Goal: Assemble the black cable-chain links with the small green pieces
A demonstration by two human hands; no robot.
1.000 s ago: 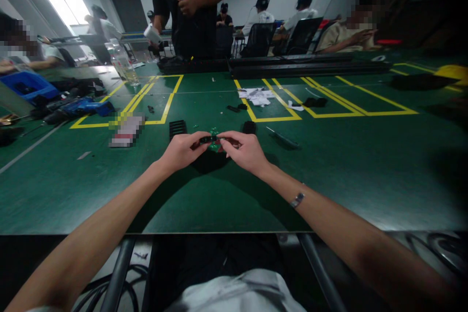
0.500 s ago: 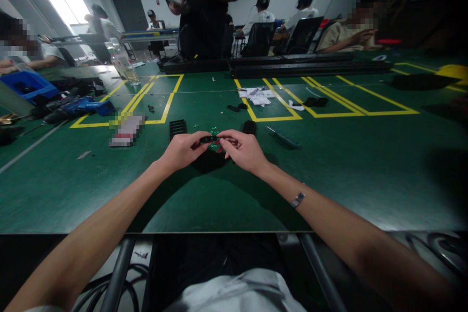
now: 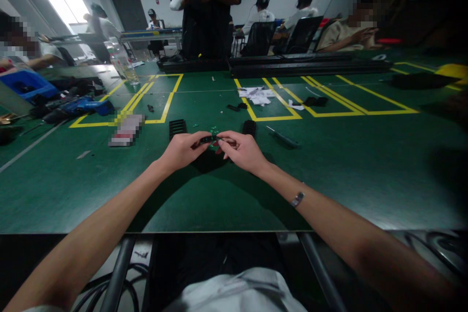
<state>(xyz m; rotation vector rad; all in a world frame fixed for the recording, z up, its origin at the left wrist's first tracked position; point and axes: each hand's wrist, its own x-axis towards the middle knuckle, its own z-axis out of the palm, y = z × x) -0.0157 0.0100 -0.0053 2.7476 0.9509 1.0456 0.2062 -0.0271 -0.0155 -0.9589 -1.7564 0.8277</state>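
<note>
A small black part (image 3: 206, 140) is pinched between the thumb and fingers of my left hand (image 3: 185, 149). My right hand (image 3: 244, 150) meets it from the other side, its fingers closed at the part's right end; what exactly they grip is too small to make out. Small shiny green pieces (image 3: 213, 129) lie on the table just beyond my fingertips. Behind my left hand sits a black slotted block (image 3: 177, 127). A second black block (image 3: 249, 127) stands behind my right hand, its lower part hidden.
On the green table (image 3: 226, 200) a screwdriver (image 3: 283, 137) lies to the right. Crumpled white paper (image 3: 257, 94) and black scraps (image 3: 237, 107) are farther back. At left are a blue power tool (image 3: 86, 106), a blue bin (image 3: 27, 85) and a bottle (image 3: 124, 66). A person stands across the table.
My hands stay almost in place, with the right fingers shifted slightly at the black part. The person standing opposite has moved the white object in their hands upward and to the right.
</note>
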